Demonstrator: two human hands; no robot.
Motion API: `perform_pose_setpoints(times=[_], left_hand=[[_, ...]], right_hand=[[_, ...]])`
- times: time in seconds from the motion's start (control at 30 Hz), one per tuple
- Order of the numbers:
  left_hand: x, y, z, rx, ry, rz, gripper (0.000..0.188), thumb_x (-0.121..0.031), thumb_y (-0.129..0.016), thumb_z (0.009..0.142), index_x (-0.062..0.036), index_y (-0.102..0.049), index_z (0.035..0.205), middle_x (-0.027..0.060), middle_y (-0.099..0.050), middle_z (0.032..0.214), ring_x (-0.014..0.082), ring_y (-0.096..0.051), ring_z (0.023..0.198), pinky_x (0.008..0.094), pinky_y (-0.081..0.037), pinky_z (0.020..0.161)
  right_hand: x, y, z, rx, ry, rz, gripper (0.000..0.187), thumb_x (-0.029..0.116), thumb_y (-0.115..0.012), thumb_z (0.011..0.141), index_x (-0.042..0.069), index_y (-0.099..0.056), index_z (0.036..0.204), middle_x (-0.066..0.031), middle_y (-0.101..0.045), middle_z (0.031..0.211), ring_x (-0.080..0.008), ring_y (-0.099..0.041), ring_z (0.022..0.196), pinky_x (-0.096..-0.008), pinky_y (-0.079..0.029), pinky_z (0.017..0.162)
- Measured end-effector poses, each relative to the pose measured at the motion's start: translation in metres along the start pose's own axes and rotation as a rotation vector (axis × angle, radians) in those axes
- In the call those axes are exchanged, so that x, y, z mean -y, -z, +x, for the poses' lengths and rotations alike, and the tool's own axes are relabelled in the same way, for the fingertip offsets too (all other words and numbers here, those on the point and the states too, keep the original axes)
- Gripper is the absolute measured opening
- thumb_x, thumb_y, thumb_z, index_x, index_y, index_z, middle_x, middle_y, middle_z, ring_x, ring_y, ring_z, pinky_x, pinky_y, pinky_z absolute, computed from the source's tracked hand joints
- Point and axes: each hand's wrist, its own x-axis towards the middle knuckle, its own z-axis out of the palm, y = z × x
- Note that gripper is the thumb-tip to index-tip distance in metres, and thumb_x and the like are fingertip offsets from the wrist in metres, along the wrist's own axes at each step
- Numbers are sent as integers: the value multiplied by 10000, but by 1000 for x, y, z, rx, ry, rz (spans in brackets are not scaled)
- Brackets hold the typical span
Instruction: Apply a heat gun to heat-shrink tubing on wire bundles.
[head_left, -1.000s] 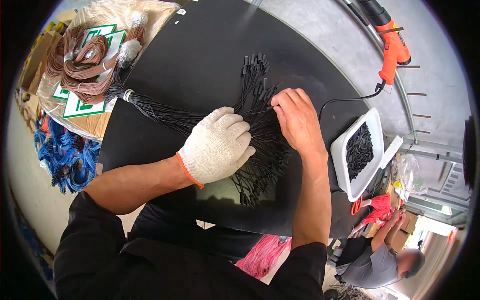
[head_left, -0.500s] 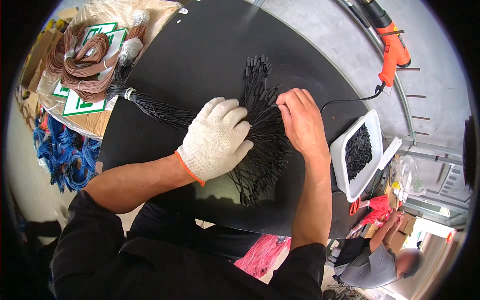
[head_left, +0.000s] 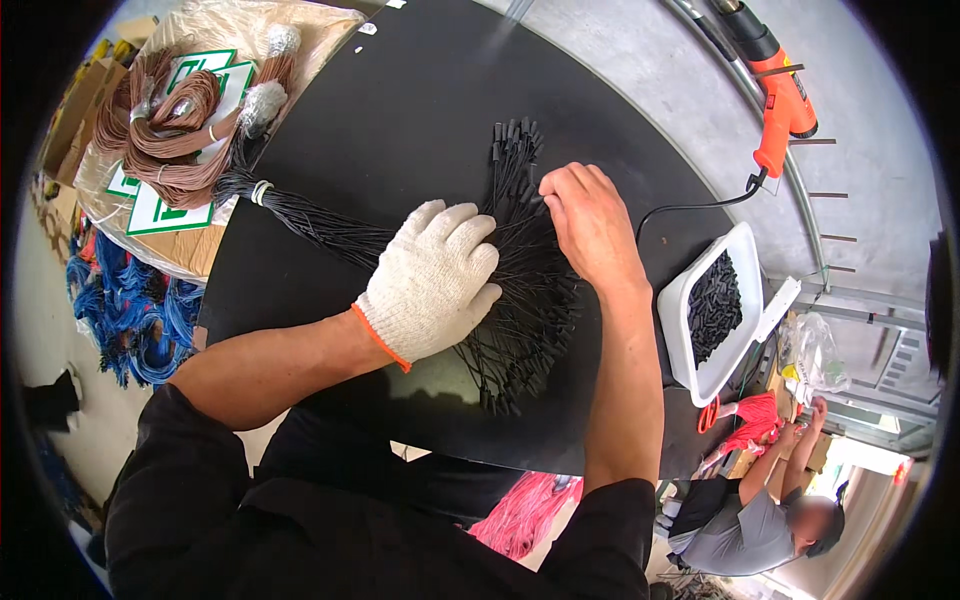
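Observation:
My left hand (head_left: 432,280), in a white knitted glove with an orange cuff, lies curled over a bundle of thin black wires (head_left: 320,222) and grips it against the black table. Beyond the glove the wires fan out, and short black sleeves (head_left: 515,140) cover many of their ends. At the far right of the fan, my bare right hand (head_left: 595,225) pinches one black wire end between thumb and index finger. What lies right at the fingertips is small and partly hidden. A white band (head_left: 261,192) ties the bundle further left.
Right of my right forearm stands a white tray (head_left: 672,335) of short black tube pieces. An orange heat gun (head_left: 785,115) hangs beyond the table edge, its cord running onto the table. Brown wire coils (head_left: 170,140) lie at upper left. A co-worker (head_left: 750,530) is at lower right.
My right hand has shifted slightly left and up along the wire ends, still pinching. My left hand stays in place on the bundle. The co-worker's arms have moved.

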Motion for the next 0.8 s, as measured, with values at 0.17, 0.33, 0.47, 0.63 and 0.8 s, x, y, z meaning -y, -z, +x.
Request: perform_pose_setpoints(times=[0.17, 0.33, 0.47, 0.63, 0.8], left_hand=[[3, 0, -2, 16, 17, 5, 370, -228, -838, 789, -26, -662, 1045, 175, -668, 1310, 381, -615, 1283, 553, -473, 1130], [4, 1, -2, 77, 17, 18, 379, -295, -808, 849, -1, -705, 1064, 188, -672, 1309, 377, -618, 1283, 553, -454, 1147], [7, 0, -2, 66, 11, 11, 375, -303, -806, 851, 0, -718, 1054, 187, -676, 1305, 375, -624, 1273, 546, -453, 1149], [7, 0, -2, 74, 5, 9, 382, -316, -797, 860, 3, -731, 1059, 189, -679, 1297, 373, -629, 1262, 541, -456, 1146], [7, -2, -3, 56, 15, 0, 359, -291, -802, 842, 0, -710, 1031, 192, -677, 1299, 380, -629, 1252, 545, -460, 1138]], right_hand=[[-6, -9, 6, -4, -10, 51, 179, -19, -725, 902, 65, -682, 1055, -113, -657, 1036, -354, -638, 1003, -456, -536, 886], [-10, -16, 14, -82, -80, 71, 222, -23, -720, 907, 75, -720, 1106, -112, -658, 1045, -346, -642, 1009, -448, -539, 904], [-12, -16, 16, -57, -49, -3, 205, -5, -718, 915, 75, -741, 1102, -108, -664, 1064, -349, -642, 1015, -444, -539, 911], [-11, -13, 13, -54, -118, -59, 167, 12, -722, 914, 80, -758, 1062, -100, -669, 1058, -342, -643, 1012, -444, -541, 905], [12, -20, 30, -127, -47, 97, 132, 29, -778, 878, 81, -759, 998, -87, -673, 1021, -322, -643, 986, -430, -543, 878]])
